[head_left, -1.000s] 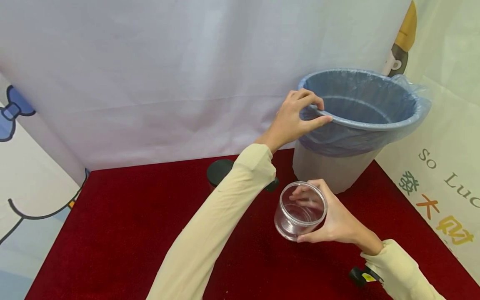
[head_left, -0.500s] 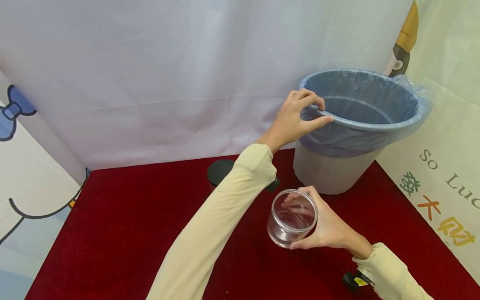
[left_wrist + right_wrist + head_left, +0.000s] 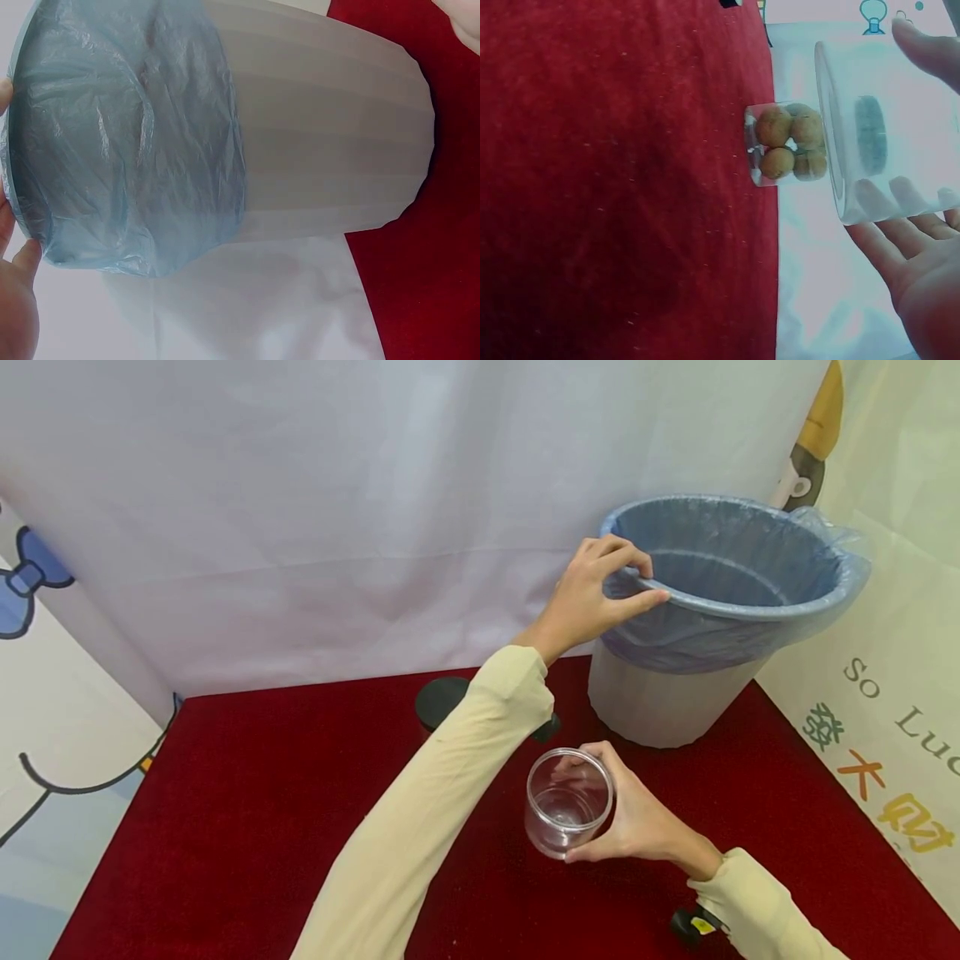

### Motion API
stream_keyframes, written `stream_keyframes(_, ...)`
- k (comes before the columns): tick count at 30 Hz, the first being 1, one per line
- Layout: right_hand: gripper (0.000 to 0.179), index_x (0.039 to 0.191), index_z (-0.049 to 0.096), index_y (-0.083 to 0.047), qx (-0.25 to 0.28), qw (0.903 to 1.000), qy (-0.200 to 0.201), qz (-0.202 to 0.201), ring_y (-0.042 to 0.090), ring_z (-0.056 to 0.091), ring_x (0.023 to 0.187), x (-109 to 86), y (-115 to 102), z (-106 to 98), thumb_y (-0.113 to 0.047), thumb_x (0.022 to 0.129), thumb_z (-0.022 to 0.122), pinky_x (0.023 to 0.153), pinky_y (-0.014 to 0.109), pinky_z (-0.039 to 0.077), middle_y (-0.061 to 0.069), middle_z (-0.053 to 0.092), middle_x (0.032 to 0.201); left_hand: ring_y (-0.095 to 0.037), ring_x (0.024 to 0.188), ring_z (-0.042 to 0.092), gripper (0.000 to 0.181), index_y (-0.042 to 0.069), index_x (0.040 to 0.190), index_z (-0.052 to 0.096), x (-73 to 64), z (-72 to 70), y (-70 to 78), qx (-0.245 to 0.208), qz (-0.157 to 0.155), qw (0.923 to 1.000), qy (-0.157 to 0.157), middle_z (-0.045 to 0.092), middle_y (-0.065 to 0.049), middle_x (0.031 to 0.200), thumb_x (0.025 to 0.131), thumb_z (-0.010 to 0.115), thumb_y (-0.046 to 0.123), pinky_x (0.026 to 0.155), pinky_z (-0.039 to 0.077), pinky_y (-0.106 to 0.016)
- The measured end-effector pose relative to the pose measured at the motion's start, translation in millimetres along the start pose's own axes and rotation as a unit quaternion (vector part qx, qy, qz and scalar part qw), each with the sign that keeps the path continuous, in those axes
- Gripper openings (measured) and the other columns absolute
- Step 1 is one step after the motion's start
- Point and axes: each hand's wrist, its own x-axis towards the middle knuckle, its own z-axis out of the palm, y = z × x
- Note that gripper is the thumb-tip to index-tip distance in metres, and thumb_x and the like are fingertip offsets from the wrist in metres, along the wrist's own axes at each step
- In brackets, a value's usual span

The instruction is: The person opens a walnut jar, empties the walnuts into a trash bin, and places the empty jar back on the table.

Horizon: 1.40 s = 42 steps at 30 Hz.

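Observation:
My left hand [image 3: 588, 597] pinches the rim of a pale trash bin [image 3: 652, 697], thumb outside and fingers over the edge. A blue plastic liner [image 3: 127, 142] folds down over the bin's outside, and its inside looks bare in the head view. In my right hand [image 3: 637, 818] is a clear plastic jar [image 3: 551, 837], gripped round its side, lidless and with nothing inside; its mouth faces up toward the head camera. Beyond it in the right wrist view stands a second clear jar with several brown balls [image 3: 776, 126] in it. Its black lid [image 3: 438, 700] shows behind my left sleeve.
A red cloth [image 3: 285, 793] covers the table. White curtain [image 3: 337, 527] hangs along the back, and a printed sheet [image 3: 907, 635] with lettering is at the right. The bin stands in the back right corner. My left forearm [image 3: 427, 810] crosses the middle.
My right hand has carried the empty jar left and slightly nearer to me, away from the bin. The left hand stays on the bin's rim.

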Motion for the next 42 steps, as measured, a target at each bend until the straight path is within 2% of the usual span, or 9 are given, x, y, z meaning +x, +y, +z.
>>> stream_keyframes(4, 0.089, 0.120, 0.032, 0.006, 0.011, 0.9999, -0.007, 0.004, 0.042, 0.054, 0.108, 2.2, -8.3, 5.0, 0.001, 0.053, 0.091, 0.092, 0.044, 0.045, 0.022, 0.050, 0.118, -0.011, 0.110, 0.039, 0.025, 0.018, 0.097, 0.064, 0.0, -0.4, 0.5, -0.001, -0.001, 1.0000, -0.001, 0.052, 0.008, 0.109, 0.085, 0.069, 0.040, 0.094, 0.029, -0.019)
stream_keyframes(11, 0.087, 0.119, 0.031, 0.008, 0.018, 0.9997, -0.014, 0.010, 0.044, 0.053, 0.110, 3.5, -8.6, 12.5, 0.000, 0.055, 0.090, 0.092, 0.049, 0.044, 0.024, 0.048, 0.118, -0.011, 0.111, 0.038, 0.026, 0.019, 0.098, 0.064, 0.0, -0.2, -0.1, -0.001, -0.003, 1.0000, -0.002, 0.052, 0.008, 0.109, 0.085, 0.069, 0.041, 0.094, 0.029, -0.020)
stream_keyframes(18, 0.089, 0.123, 0.032, -0.002, 0.028, 0.9994, -0.019, 0.013, 0.033, 0.055, 0.113, -2.7, 29.0, 17.5, -0.015, 0.058, 0.092, 0.095, 0.043, 0.043, 0.014, 0.049, 0.121, -0.010, 0.110, 0.038, 0.026, 0.019, 0.098, 0.063, 0.1, -0.4, 0.5, -0.002, -0.005, 1.0000, -0.006, 0.051, 0.009, 0.109, 0.085, 0.068, 0.041, 0.094, 0.029, -0.020)
stream_keyframes(29, 0.093, 0.124, 0.030, 0.002, 0.022, 0.9991, -0.031, 0.017, 0.037, 0.053, 0.114, -4.9, 42.6, 27.8, -0.004, 0.054, 0.092, 0.095, 0.047, 0.042, 0.022, 0.047, 0.121, -0.010, 0.110, 0.038, 0.025, 0.019, 0.097, 0.063, -0.4, -1.3, 1.1, -0.006, -0.006, 1.0000, -0.003, 0.052, 0.008, 0.109, 0.085, 0.069, 0.040, 0.095, 0.029, -0.020)
stream_keyframes(37, 0.095, 0.124, 0.031, -0.005, -0.006, 0.9993, -0.024, 0.029, 0.029, 0.053, 0.116, -9.4, 45.2, 37.9, -0.020, 0.055, 0.094, 0.096, 0.041, 0.043, 0.011, 0.048, 0.122, -0.010, 0.107, 0.039, 0.025, 0.019, 0.096, 0.064, -0.5, -1.5, 2.7, -0.005, -0.009, 0.9999, -0.004, 0.052, 0.009, 0.107, 0.085, 0.069, 0.041, 0.092, 0.030, -0.019)
stream_keyframes(42, 0.097, 0.125, 0.033, -0.009, -0.055, 0.9980, -0.012, 0.029, 0.023, 0.055, 0.113, -11.7, 48.4, 43.0, -0.031, 0.053, 0.094, 0.094, 0.039, 0.045, 0.004, 0.050, 0.121, -0.010, 0.102, 0.041, 0.023, 0.019, 0.094, 0.065, -1.1, -3.1, 2.6, -0.009, -0.003, 1.0000, 0.002, 0.053, 0.008, 0.104, 0.084, 0.070, 0.038, 0.088, 0.032, -0.018)
